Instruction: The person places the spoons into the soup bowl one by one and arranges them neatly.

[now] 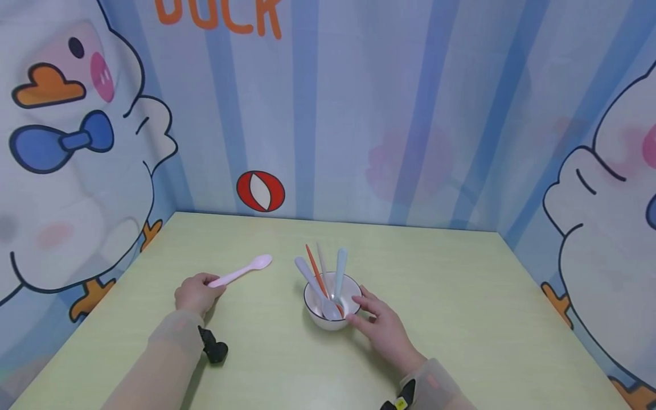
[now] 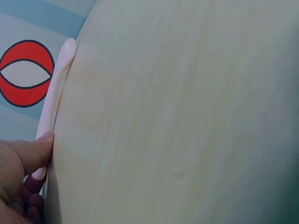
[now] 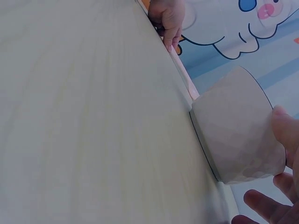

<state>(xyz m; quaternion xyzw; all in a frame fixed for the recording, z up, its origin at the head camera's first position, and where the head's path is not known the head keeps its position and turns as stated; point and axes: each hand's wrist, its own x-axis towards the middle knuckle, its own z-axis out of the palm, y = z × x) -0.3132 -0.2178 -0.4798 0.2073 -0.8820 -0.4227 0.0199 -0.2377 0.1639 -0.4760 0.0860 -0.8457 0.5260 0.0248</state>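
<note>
Pink spoon (image 1: 241, 272) pinched by left hand (image 1: 196, 294) beside the bowl (image 1: 332, 300); right hand's (image 1: 386, 330) relaxed fingers (image 1: 365, 296) touch the bowl.

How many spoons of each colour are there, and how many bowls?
Pink spoon, held by the left hand: 1
Lavender spoon: 1
Orange spoon: 1
Grey spoon: 1
Light blue spoon: 1
White bowl: 1
Total: 6

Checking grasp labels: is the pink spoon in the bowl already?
No, the left hand holds the pink spoon left of the bowl.
</note>
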